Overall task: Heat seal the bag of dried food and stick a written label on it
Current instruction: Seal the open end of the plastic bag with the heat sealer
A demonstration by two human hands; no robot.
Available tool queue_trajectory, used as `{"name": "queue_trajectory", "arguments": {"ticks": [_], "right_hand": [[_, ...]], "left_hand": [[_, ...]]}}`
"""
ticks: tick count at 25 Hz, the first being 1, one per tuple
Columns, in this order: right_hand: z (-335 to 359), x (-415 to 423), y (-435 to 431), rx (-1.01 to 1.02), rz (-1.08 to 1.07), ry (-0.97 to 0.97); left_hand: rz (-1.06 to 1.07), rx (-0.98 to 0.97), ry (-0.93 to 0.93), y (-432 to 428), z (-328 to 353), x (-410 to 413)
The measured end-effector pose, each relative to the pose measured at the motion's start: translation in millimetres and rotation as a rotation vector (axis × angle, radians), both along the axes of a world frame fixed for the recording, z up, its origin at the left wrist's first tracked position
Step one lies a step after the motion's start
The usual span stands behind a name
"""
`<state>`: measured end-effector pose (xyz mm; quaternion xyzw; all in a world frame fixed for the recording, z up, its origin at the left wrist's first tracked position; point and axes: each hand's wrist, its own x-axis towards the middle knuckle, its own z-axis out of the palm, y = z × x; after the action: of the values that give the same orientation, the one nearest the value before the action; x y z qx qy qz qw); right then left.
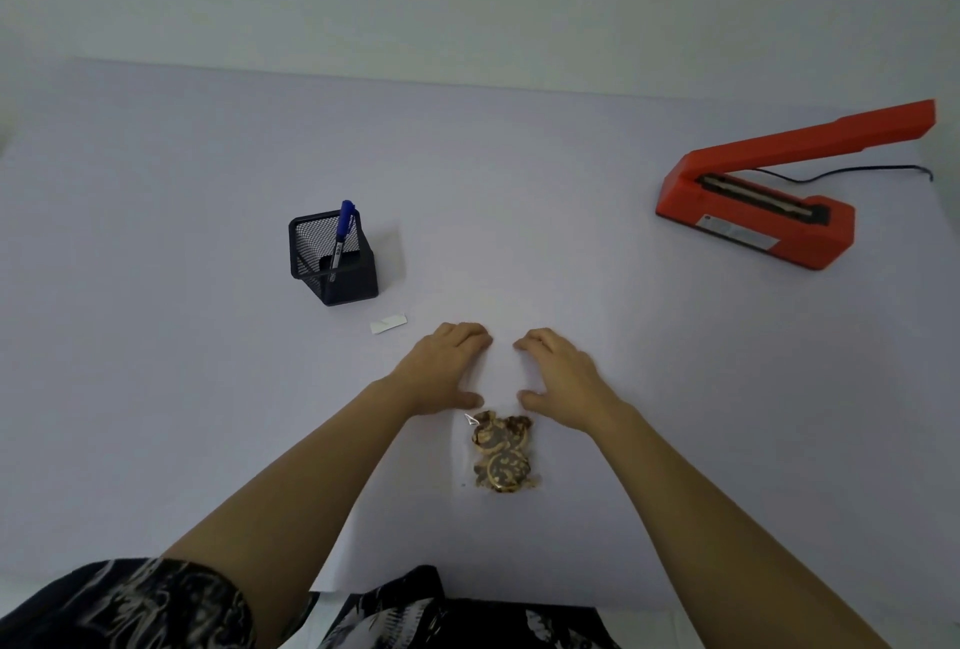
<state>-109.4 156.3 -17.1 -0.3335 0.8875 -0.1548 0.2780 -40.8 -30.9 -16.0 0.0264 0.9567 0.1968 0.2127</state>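
Note:
A clear plastic bag (501,391) lies flat on the table in front of me, with round brown-and-yellow dried food pieces (501,456) bunched at its near end. My left hand (441,368) and my right hand (563,378) rest palm down on either side of the bag's empty far part, fingertips and thumbs touching it. Neither hand holds anything. A small white label (388,324) lies on the table to the left of my left hand. A blue marker (343,233) stands in a black mesh pen holder (332,259).
An orange heat sealer (763,196) sits at the far right with its arm raised and a black cord (857,173) trailing behind it. The table's pale cover (156,336) ends at a near edge just above my patterned clothing.

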Motion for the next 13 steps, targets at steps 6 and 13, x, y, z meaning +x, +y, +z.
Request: {"name": "queue_trajectory", "arguments": {"ticks": [6,13], "right_hand": [[5.0,-24.3,-8.6,0.122,-0.037,-0.044],[3.0,-26.8,-11.2,0.185,-0.052,-0.012]], "left_hand": [[0.017,-0.107,-0.09,-7.6,-0.3,-16.8],[0.017,-0.196,-0.109,-6.0,0.4,-26.1]]}}
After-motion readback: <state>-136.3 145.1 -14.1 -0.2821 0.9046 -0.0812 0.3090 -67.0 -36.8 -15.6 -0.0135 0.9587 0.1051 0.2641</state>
